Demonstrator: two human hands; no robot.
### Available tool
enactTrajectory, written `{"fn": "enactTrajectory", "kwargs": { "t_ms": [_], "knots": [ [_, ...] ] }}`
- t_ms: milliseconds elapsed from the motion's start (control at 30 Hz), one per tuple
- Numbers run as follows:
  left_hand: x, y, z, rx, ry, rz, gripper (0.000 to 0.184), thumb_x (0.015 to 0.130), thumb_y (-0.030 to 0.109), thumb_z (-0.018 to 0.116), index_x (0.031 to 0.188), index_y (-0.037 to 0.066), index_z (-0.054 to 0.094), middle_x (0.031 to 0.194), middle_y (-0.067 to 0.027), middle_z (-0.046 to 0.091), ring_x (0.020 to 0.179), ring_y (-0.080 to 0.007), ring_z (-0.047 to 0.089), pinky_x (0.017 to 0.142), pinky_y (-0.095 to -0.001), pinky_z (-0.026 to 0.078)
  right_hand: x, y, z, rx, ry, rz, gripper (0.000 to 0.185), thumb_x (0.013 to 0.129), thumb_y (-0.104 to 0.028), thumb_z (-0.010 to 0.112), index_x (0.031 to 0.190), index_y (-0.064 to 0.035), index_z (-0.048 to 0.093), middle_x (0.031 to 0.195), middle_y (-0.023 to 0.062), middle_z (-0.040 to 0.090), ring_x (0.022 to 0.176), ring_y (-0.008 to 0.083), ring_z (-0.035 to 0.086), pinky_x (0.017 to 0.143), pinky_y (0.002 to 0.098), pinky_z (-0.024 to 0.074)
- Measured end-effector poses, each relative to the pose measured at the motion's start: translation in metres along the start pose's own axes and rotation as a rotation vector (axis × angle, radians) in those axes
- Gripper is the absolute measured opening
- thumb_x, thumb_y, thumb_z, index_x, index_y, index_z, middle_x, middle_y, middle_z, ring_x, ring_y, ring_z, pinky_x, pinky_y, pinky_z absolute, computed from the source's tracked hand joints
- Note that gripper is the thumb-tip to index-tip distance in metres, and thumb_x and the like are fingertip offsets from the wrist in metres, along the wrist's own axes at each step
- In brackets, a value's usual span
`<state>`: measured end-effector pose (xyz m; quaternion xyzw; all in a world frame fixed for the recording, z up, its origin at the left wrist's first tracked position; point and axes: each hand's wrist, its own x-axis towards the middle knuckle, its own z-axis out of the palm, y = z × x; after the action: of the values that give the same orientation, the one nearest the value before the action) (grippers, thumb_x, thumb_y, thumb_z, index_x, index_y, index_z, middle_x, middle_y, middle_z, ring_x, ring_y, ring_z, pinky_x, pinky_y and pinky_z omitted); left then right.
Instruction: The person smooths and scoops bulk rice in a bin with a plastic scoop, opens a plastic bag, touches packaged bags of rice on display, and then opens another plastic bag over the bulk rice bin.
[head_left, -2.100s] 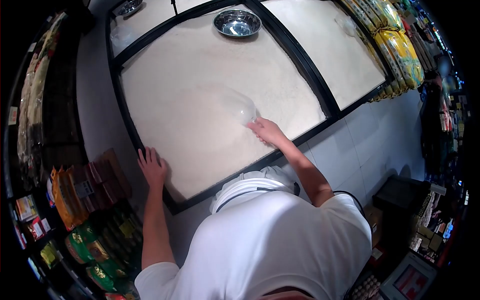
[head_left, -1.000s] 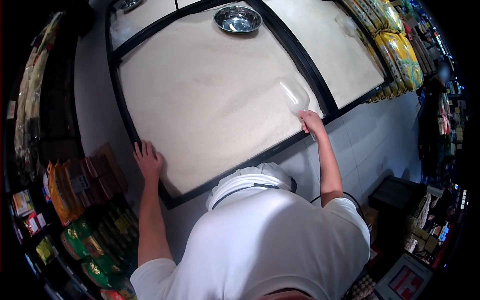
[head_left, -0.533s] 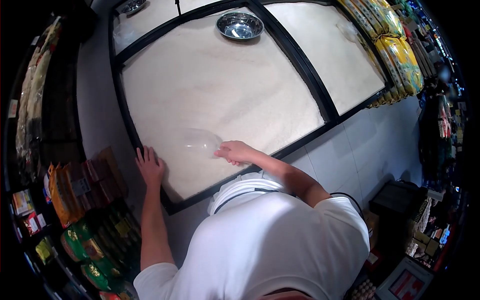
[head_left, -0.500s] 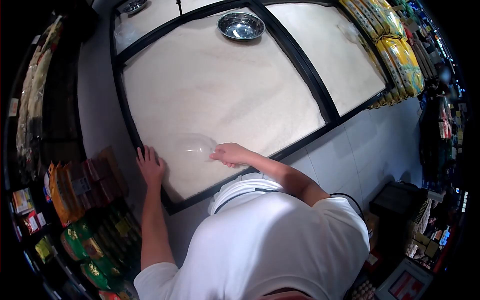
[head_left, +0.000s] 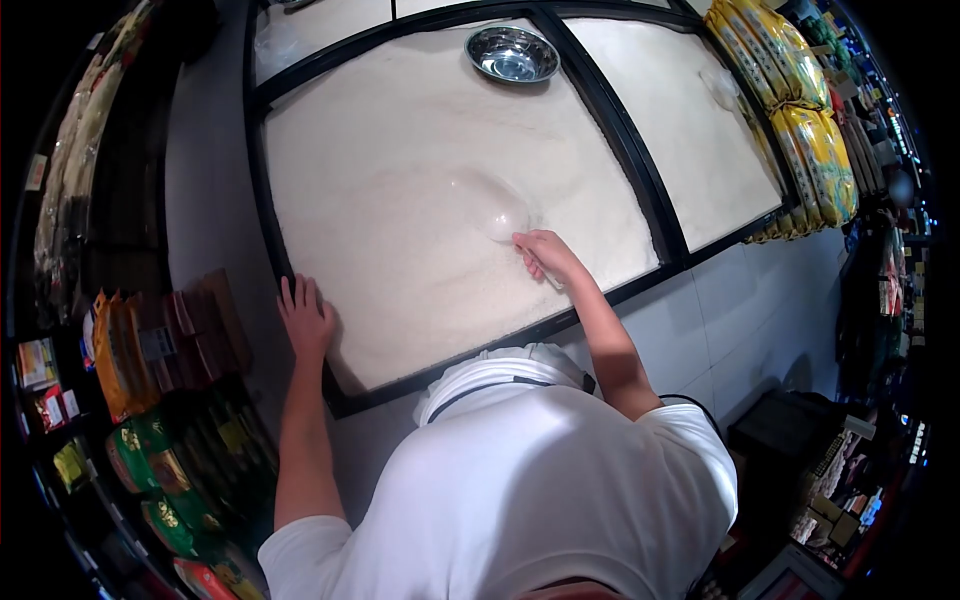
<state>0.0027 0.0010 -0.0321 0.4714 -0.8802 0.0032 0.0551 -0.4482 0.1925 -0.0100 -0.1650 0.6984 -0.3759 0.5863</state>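
Note:
My right hand is closed round the handle of a clear plastic scoop. The scoop's see-through bowl lies at the surface of the white rice-like grain that fills a wide black-framed bin. Where the bowl's far edge ends against the grain is hard to make out. Resting on the bin's left black rim is my left hand, fingers spread and holding nothing. A shiny metal bowl sits on the grain near the far rim.
Black dividers separate the neighbouring grain bins, one on the right and others at the back. Yellow printed bags are stacked beyond the right bin. Shelves with orange packets and green bags stand at my left.
My right hand has moved the scoop away from me and to the right, from near the front rim to the middle of the grain. My left hand stays on the rim.

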Motion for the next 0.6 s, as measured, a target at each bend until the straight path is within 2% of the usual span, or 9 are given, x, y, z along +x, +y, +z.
{"fn": "enactTrajectory", "kwargs": {
  "t_ms": [167,300,433,600],
  "knots": [
    [0.001,-0.003,0.003,0.009,-0.017,-0.015,0.055,0.088,0.020,0.054,0.141,0.003,0.050,0.154,-0.0141,0.039,0.149,-0.0344,0.021,0.120,-0.0573,0.018,-0.005,0.010,-0.045,0.062,0.248,-0.013,0.036,0.096,-0.040,0.059,0.088,-0.0047,0.057,0.063,0.0017,0.053,0.048,0.0106,0.050,0.042,0.0266,0.0417],
    [0.002,-0.001,-0.001,0.029,-0.050,-0.040,0.057,0.088,0.022,0.052,0.142,0.003,0.048,0.156,-0.0131,0.037,0.150,-0.0335,0.020,0.121,-0.0556,0.017,-0.001,0.020,-0.048,0.009,0.444,-0.095,0.040,0.097,-0.042,0.057,0.093,-0.0028,0.057,0.064,0.0022,0.053,0.047,0.0102,0.049,0.042,0.0261,0.0418],
    [0.001,0.002,-0.003,0.015,-0.039,-0.055,0.058,0.088,0.022,0.050,0.143,0.002,0.047,0.156,-0.0127,0.037,0.150,-0.0330,0.019,0.121,-0.0551,0.017,-0.015,-0.004,-0.002,-0.015,0.340,-0.157,0.041,0.098,-0.043,0.057,0.098,-0.0021,0.057,0.065,0.0016,0.053,0.048,0.0084,0.049,0.043,0.0252,0.0418],
    [0.002,-0.004,0.003,0.026,-0.043,-0.063,0.060,0.088,0.022,0.050,0.143,0.000,0.045,0.157,-0.0129,0.035,0.150,-0.0323,0.019,0.121,-0.0542,0.017,-0.006,-0.029,0.100,-0.131,-0.048,-0.164,0.040,0.100,-0.043,0.052,0.100,-0.0027,0.056,0.069,0.0037,0.056,0.054,0.0108,0.054,0.048,0.0255,0.0455]
  ]
}}
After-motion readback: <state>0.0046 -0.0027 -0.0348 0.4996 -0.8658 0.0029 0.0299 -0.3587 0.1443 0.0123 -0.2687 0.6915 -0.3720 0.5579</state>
